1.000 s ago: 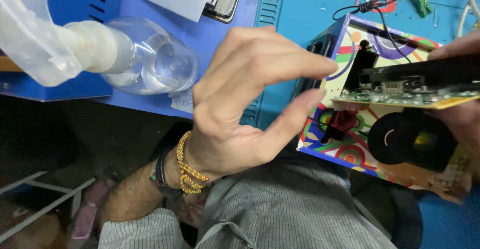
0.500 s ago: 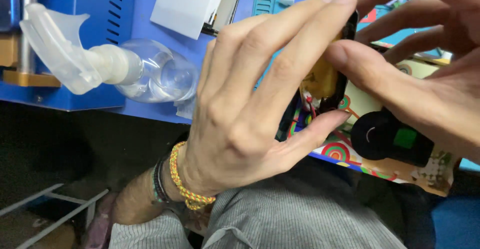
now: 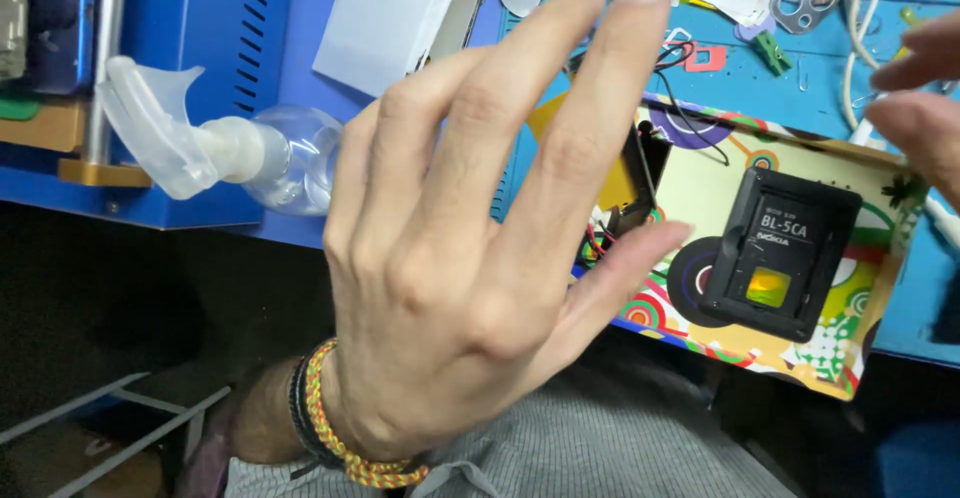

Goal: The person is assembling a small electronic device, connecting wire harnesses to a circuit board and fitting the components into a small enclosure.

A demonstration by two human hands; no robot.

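a person's left hand (image 3: pixel 450 288) is hovering in front of the camera, fingers (image 3: pixel 590 88) spread wide and gripping nothing, a braided orange and yellow bracelet (image 3: pixel 345 438) showing at the wrist. just beyond the fingertips, a flat colourful patterned panel with a black rectangular battery (image 3: pixel 785 253) set in its holder is lying on the blue workbench (image 3: pixel 800 98); thin red and black wires (image 3: pixel 690 58) are trailing from its top edge. the right hand (image 3: pixel 920 108) is reaching in from the far side of the panel, fingers loosely curled and holding nothing, near its upper corner. it seems the hands are between grips, and taking hold again would call for closing on the panel's edges. beside the left hand's knuckles, a clear plastic pump bottle (image 3: pixel 240 153) is lying on its side.
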